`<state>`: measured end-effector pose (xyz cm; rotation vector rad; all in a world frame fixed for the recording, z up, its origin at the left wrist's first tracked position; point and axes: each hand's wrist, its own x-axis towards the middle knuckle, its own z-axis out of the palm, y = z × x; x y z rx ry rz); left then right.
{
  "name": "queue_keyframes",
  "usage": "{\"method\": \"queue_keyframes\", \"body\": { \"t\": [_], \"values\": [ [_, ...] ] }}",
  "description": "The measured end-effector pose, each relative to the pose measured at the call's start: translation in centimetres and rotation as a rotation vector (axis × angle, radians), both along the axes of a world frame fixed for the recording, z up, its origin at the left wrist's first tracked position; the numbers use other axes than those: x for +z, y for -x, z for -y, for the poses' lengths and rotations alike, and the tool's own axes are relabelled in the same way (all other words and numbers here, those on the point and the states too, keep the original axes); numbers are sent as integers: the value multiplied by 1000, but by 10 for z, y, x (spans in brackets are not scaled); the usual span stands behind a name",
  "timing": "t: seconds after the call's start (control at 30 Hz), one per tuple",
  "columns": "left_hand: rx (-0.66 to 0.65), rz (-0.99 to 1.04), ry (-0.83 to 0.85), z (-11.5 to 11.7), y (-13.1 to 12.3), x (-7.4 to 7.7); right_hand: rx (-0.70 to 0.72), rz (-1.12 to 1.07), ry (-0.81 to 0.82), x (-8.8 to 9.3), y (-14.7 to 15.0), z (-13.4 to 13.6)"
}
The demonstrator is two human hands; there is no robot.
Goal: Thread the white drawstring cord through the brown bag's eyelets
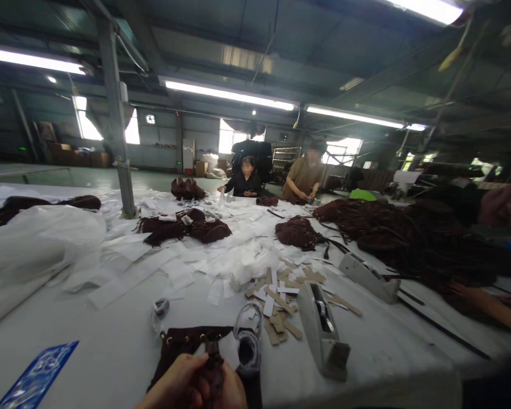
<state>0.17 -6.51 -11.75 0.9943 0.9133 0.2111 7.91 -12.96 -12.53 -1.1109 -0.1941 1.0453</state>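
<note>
At the bottom of the view, a dark brown bag (pixel 170 352) with gold eyelets along its top edge lies on the white table. My left hand (pixel 183 379) and my right hand (pixel 232 388) meet over it. Between them they pinch a dark brown strap (pixel 213 353), with fingers closed on both sides. Beside my right hand sits a plastic-wrapped coil (pixel 249 351), touching the bag. Another small wrapped piece (pixel 160 312) rests at the bag's left corner. The lower part of the bag is hidden by my hands and the frame edge.
A grey tape dispenser (pixel 319 329) stands to the right, a second dispenser (pixel 366 275) behind it. Cardboard strips (pixel 281 301) lie in a heap. Brown bags (pixel 298 232), white sheets and a blue packet (pixel 42 372) cover other parts. A co-worker's arm (pixel 485 307) reaches in at right; two people work opposite.
</note>
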Motion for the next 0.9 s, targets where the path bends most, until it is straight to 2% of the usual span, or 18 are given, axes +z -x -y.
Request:
{"method": "queue_keyframes", "body": {
  "t": [0.13, 0.2, 0.3, 0.37, 0.43, 0.6, 0.67, 0.73, 0.8, 0.9],
  "values": [
    [-44, -68, -167, -4, 1, -12, 37, -271, 47, 5, -2, -2],
    [-19, -87, -262, -9, 7, -16, 0, -306, 38, 5, -1, -1],
    [134, -146, -476, -15, 17, -17, -75, -252, -2, 4, 1, 1],
    [202, -209, -560, -16, 22, -14, -76, -248, 9, 3, 1, 2],
    [191, -225, -486, -13, 23, -9, -56, -235, 40, 1, 0, 3],
    [194, 36, 138, 1, 24, 17, -9, -186, 0, -13, -9, 1],
    [199, 120, 277, 4, 24, 27, 1, -124, -16, -25, -12, -1],
    [193, 130, 294, 5, 21, 31, -12, 21, -4, -37, -13, -3],
    [169, 87, 212, 3, 14, 28, -31, 247, 30, -43, -14, -1],
    [166, 44, 89, -1, 2, 16, 0, 671, 144, -32, -19, 8]
  ]
}}
